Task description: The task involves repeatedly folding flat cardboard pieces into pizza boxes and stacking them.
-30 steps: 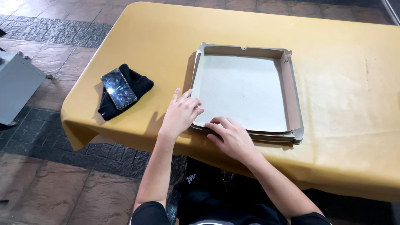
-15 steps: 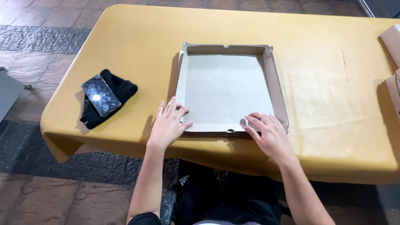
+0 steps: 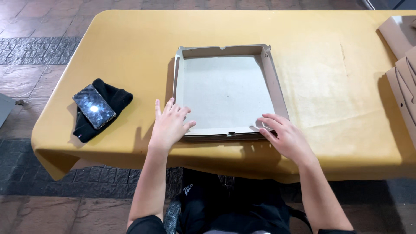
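A shallow grey cardboard box tray [image 3: 225, 89] lies open on a table covered with a yellow cloth [image 3: 325, 65]. My left hand [image 3: 170, 124] rests flat with fingers spread on the tray's near left corner. At the near right corner, my right hand [image 3: 284, 134] presses its fingers on the tray's front edge. Neither hand holds anything. The tray's near wall lies folded down flat while the other three walls stand up.
A phone [image 3: 94, 106] lies on a black cloth [image 3: 104, 108] at the table's left end. Flat cardboard pieces [image 3: 403, 65] are stacked at the right edge. The floor around the table is brick paving [image 3: 34, 43]. My lap sits below the near table edge.
My right hand slid from the middle of the front edge to the near right corner. My left hand stayed at the near left corner. The view shifted right.
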